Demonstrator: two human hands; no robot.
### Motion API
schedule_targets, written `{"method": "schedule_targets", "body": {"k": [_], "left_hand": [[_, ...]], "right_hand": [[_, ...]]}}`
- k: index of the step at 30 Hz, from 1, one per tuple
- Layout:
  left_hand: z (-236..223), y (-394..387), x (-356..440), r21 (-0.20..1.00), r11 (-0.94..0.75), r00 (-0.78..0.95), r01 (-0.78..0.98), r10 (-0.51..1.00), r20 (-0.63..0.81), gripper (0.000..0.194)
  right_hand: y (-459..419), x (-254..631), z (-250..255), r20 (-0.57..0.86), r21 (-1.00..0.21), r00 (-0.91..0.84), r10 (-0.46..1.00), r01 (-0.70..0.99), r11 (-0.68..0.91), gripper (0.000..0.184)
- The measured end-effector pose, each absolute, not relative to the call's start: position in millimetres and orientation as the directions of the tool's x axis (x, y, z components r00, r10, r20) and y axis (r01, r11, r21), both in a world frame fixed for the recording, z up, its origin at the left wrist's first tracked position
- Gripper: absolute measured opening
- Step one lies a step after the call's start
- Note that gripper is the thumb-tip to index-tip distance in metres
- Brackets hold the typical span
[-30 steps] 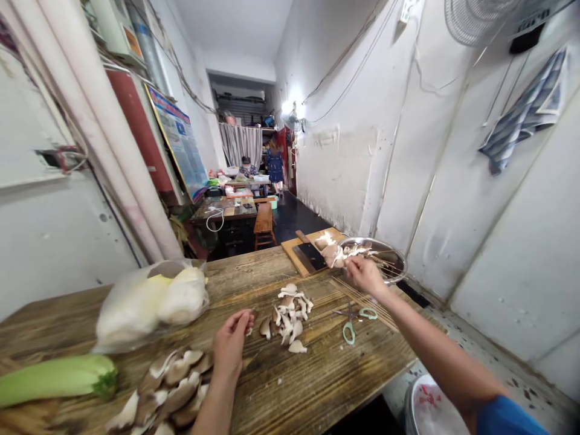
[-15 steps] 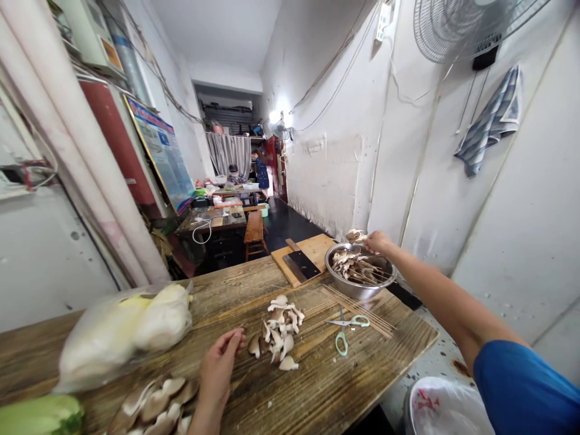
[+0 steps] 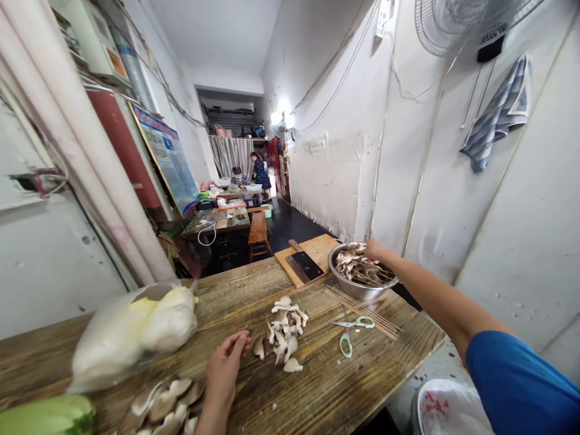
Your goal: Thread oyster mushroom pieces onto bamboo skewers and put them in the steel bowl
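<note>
My right hand (image 3: 376, 249) is at the far rim of a metal bowl (image 3: 362, 292), its fingers closed on a mushroom skewer (image 3: 357, 247); the stick itself is hidden by the hand. Inside the bowl lie several skewers threaded with oyster mushrooms (image 3: 351, 266). My left hand (image 3: 229, 359) rests over the table, fingers curled together with nothing visible in them. Just right of it is a loose pile of torn oyster mushrooms (image 3: 285, 329). More mushrooms (image 3: 165, 402) lie at the near left, partly behind my left wrist.
Bare bamboo skewers (image 3: 367, 314) and green-handled scissors (image 3: 348, 331) lie before the bowl. A cleaver (image 3: 304, 264) sits on a cutting board (image 3: 324, 246). Bagged pale produce (image 3: 136, 329) and a green vegetable (image 3: 45, 414) are at left. A lined bin (image 3: 451, 408) stands below the table's right edge.
My right hand has lowered the mushroom skewer from above the bowl down onto the others in it. My left hand has stayed by the loose pile. The view has shifted slightly.
</note>
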State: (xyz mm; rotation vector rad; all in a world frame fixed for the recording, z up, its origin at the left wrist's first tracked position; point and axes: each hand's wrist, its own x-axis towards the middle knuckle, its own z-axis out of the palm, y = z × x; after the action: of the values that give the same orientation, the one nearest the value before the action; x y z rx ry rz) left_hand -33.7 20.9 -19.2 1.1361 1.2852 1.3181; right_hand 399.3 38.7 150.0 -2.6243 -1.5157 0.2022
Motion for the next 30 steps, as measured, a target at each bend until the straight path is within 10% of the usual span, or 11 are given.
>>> {"method": "schedule_targets", "body": {"k": [7,11,15,23,30], "left_hand": [[-18.4,17.6,-30.0,1.000,0.011,-0.119,-0.023,0.993,-0.013,0.048],[-15.5,14.8,-26.9,1.000,-0.010,-0.116,0.021,0.993,0.012,0.044],[-17.4,15.6,-27.0,0.992,-0.024,-0.106,0.124,0.994,0.037,0.039],[-22.4,15.7,-30.4,0.909,-0.072,-0.069,0.411,0.992,0.109,0.032],[-19.6,2.6,-9.8,0.583,-0.113,0.011,0.804,0.984,0.175,0.025]], "right_hand": [[17.2,356.8,204.4,0.081,0.059,0.468,0.880,0.879,-0.473,0.032],[-11.5,295.1,193.0,0.288,0.137,0.117,0.951,0.977,-0.161,0.043],[-32.8,242.2,132.0,-0.003,0.128,-0.191,0.982,0.973,0.190,0.034],[-37.7,289.3,48.0,-0.112,0.189,0.079,0.991,0.980,-0.057,0.021],[-62.6,334.3,24.6,-0.119,0.220,0.246,0.962,0.951,-0.216,0.026]]}}
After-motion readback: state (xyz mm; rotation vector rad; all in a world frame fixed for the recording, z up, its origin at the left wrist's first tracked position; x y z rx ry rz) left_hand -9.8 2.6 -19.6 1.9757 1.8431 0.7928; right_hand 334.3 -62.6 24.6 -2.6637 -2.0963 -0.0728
